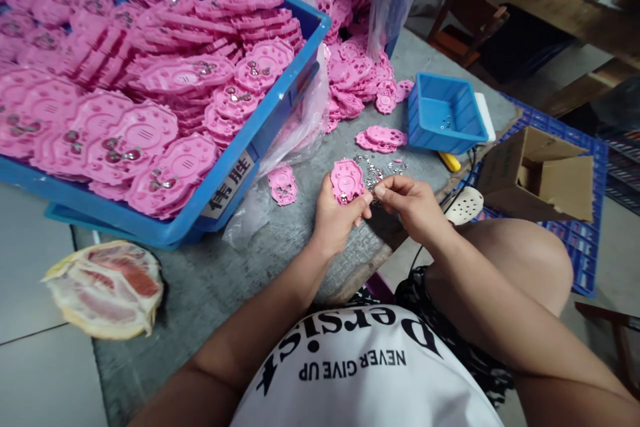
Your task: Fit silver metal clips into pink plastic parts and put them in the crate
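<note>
My left hand (336, 217) holds a pink plastic plate (347, 180) upright over the grey table's edge. My right hand (407, 203) pinches a small metal piece at the plate's lower right corner, fingertips touching the left thumb. Just behind the hands lies a scatter of small shiny metal pieces (377, 170). Another single pink plate (283, 185) lies flat to the left of my hands.
A large blue crate (260, 147) full of pink plates with metal clips fills the left. More pink plates (357, 73) spill from a plastic bag behind. A small blue tray (443, 113), a cardboard box (540, 173) and a peeled pomelo (107, 287) are nearby.
</note>
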### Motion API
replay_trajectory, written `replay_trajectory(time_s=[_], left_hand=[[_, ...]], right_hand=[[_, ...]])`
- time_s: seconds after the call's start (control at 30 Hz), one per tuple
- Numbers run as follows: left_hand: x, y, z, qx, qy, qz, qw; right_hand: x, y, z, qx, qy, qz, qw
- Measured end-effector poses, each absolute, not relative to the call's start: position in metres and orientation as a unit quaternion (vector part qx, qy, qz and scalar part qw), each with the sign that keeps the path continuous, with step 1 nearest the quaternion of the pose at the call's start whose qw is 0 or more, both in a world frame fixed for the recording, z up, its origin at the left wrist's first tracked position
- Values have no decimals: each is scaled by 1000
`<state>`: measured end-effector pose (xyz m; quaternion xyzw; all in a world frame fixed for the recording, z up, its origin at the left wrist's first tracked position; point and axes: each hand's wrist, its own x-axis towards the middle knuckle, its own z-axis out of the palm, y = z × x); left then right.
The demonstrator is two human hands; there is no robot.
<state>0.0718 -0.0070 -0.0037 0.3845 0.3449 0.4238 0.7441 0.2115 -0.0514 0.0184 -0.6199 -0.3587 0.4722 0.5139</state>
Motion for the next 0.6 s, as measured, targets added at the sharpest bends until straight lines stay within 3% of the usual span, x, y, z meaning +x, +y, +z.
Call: replay_trajectory(time_s=[0.4,0.6], left_hand=[[71,-5,-4,360,323,401,778],[67,2,-3,347,347,456,742]], right_hand=[[211,-51,19,-607,-329,485,537],[227,-44,12,-663,-374,360,539]])
